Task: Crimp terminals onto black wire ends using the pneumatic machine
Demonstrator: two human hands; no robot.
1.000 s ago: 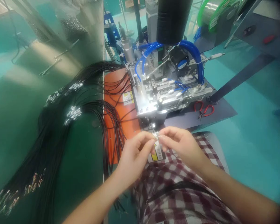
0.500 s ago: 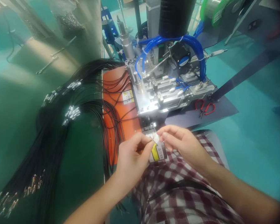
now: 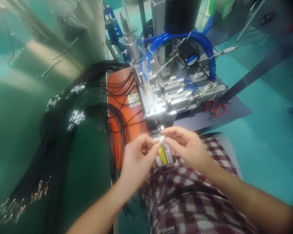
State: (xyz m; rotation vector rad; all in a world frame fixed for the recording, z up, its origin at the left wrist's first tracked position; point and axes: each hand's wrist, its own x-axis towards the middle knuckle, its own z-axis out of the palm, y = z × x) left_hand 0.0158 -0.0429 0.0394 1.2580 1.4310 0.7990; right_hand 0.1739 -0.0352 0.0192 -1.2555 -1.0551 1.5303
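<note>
My left hand (image 3: 140,156) is closed in a pinch on the end of a thin black cable, its thumb and forefinger pressed together. From the pinch, fine wire ends (image 3: 159,136) point up towards my right hand. Just to their right is my right hand (image 3: 185,143), its thumb and forefinger apart and the other fingers bent. Whether its fingertips touch the wires is too small to tell. Behind both hands sits a white label with a yellow arrow (image 3: 163,156), on the front of a metal machine (image 3: 171,100).
Bundles of black cables (image 3: 61,136) with silvery ends lie on the green table at left. More cables cross an orange plate (image 3: 122,84). Red-handled pliers (image 3: 215,112) rest on the grey base at right. Blue air hoses (image 3: 207,48) arch over the machine.
My right hand has moved slightly left and up, closer to the wire ends. My left hand keeps its pinch in nearly the same place. The view has shifted a little.
</note>
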